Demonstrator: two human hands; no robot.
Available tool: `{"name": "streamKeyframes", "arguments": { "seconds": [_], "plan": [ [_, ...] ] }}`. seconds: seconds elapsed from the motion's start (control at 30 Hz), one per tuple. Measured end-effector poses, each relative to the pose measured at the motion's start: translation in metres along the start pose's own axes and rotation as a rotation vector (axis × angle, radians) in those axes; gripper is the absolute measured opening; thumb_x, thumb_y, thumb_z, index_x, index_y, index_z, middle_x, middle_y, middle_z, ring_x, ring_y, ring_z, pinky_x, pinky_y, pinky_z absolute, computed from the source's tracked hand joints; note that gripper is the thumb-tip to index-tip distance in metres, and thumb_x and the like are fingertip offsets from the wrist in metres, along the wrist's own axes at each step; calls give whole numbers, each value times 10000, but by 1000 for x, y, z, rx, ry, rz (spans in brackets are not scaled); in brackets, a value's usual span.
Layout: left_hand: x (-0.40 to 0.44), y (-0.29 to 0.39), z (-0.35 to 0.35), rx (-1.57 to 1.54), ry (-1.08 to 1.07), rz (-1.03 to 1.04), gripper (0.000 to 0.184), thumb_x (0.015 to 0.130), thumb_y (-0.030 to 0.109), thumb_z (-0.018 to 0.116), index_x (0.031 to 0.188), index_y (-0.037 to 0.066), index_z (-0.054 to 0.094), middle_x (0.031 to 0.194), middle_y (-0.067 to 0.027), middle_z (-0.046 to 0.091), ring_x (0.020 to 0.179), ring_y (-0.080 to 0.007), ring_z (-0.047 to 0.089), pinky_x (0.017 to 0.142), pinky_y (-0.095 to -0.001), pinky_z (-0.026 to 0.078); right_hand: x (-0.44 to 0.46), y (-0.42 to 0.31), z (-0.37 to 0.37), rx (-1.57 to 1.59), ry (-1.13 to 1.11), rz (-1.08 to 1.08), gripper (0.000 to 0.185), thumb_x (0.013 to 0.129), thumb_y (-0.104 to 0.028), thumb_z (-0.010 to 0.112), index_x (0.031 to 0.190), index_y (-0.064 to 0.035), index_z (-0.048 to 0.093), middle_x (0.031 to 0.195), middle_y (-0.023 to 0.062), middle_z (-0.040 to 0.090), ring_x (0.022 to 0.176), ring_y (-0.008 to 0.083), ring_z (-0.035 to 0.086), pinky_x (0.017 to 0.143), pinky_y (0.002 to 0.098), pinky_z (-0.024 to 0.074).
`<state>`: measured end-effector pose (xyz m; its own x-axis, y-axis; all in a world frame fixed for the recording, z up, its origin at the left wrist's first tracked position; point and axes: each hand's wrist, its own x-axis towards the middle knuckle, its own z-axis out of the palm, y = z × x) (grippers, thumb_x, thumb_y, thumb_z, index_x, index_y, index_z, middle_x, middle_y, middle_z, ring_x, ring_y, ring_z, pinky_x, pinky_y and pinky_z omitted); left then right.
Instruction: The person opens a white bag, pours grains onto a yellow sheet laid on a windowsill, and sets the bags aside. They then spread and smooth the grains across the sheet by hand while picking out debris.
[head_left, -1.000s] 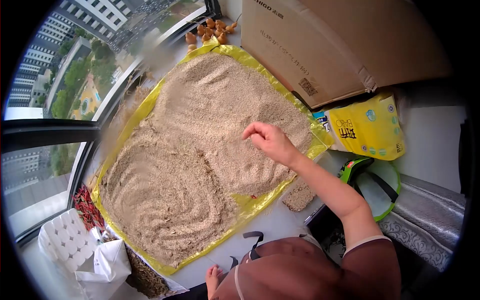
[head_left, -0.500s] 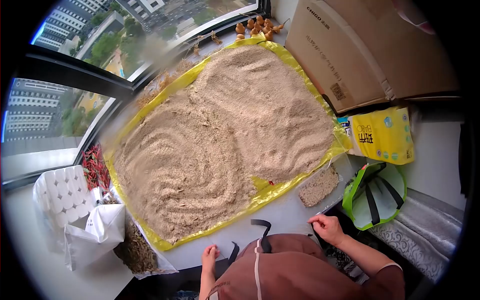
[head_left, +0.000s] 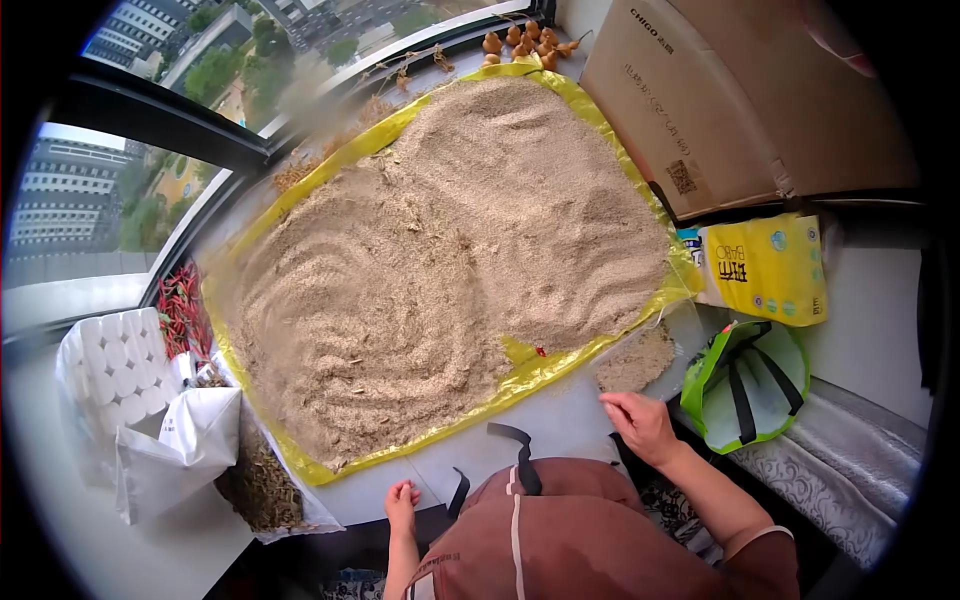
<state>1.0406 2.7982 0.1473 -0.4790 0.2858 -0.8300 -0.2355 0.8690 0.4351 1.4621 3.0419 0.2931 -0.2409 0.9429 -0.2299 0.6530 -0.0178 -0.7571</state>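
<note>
A yellow plastic sheet (head_left: 533,372) lies under a wide spread of tan grain (head_left: 560,200), with swirled ridges on its left part. My right hand (head_left: 640,425), fingers curled together, is just below a clear tray of grain (head_left: 637,362); whether it pinches anything is too small to tell. Near the ledge's front edge, my left hand (head_left: 402,503) is raised beside the brown apron (head_left: 560,530), its fingers bent and too small to read clearly. A small red object (head_left: 541,351) rests at the sheet's lower edge.
A cardboard box (head_left: 740,110) and yellow bag (head_left: 765,270) stand right, above a green-rimmed bag (head_left: 760,390). Small gourds (head_left: 525,42) sit by the window. At left are red chillies (head_left: 183,315), a white tray (head_left: 120,370), a white bag (head_left: 185,450) and dried material (head_left: 262,485).
My right hand came back from over the grain to the front edge, then rose slightly toward the clear tray. My left hand has moved slightly up and left. The camera view has turned.
</note>
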Motion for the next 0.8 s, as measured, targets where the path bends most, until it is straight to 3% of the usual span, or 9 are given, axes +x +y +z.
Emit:
{"name": "streamKeyframes", "arguments": {
  "seconds": [0.1, 0.17, 0.27, 0.37, 0.57, 0.73, 0.8],
  "plan": [
    [-8, 4, 8, -25, 10, 24, 161, 917, 114, 518, 1044, 35, 576, 953, -53, 626, 715, -111, 605, 618, -211, 491, 81, -5, 13, -152, -54, -12, 219, 802, -96, 615, 1016, -60, 588, 861, 134, 605, 794, 303, 606, 680, 385, 492],
    [-14, 0, 9, -33, 26, 29, 161, 914, 112, 520, 1045, 35, 574, 956, -55, 626, 719, -112, 609, 615, -210, 493, 115, 27, 36, -477, -196, -111, 328, 791, -115, 610, 1113, -113, 548, 960, 135, 554, 864, 321, 575, 737, 406, 491],
    [-25, -7, 7, -55, 63, 1, 160, 912, 109, 521, 1043, 35, 574, 966, -58, 628, 729, -113, 614, 615, -209, 493, 155, 36, 66, -619, -431, -51, 443, 768, -65, 598, 1188, -167, 500, 1041, 126, 499, 920, 310, 546, 739, 407, 499],
    [-34, -21, 4, -52, 63, -25, 158, 912, 111, 522, 1041, 38, 574, 965, -61, 630, 729, -114, 615, 618, -208, 494, 176, 43, 89, -637, -482, -331, 512, 734, 1, 589, 1198, -189, 488, 1114, 121, 458, 976, 283, 517, 731, 389, 505],
    [-44, -15, 6, -56, 72, -154, 160, 914, 119, 526, 1043, 38, 576, 972, -59, 635, 733, -120, 618, 629, -216, 496, 262, 41, 91, -627, -297, -423, 515, 729, 29, 584, 1178, -210, 501, 1121, 88, 464, 1028, 247, 494, 720, 331, 518],
    [-44, 8, 16, -38, 42, -125, 170, 911, 128, 539, 1045, 33, 584, 994, -63, 633, 758, -126, 619, 648, -219, 499, 331, 50, 73, -674, -19, -435, 395, 781, -127, 631, 1152, -243, 560, 1250, 54, 464, 1116, 253, 465, 876, 383, 442],
    [-44, 20, 22, -42, 22, -117, 172, 910, 129, 542, 1046, 33, 586, 996, -62, 631, 769, -126, 617, 652, -218, 499, 332, 53, 65, -693, -76, -401, 377, 800, -223, 638, 1168, -264, 566, 1296, 49, 447, 1161, 269, 434, 938, 412, 384]
  ]
}}
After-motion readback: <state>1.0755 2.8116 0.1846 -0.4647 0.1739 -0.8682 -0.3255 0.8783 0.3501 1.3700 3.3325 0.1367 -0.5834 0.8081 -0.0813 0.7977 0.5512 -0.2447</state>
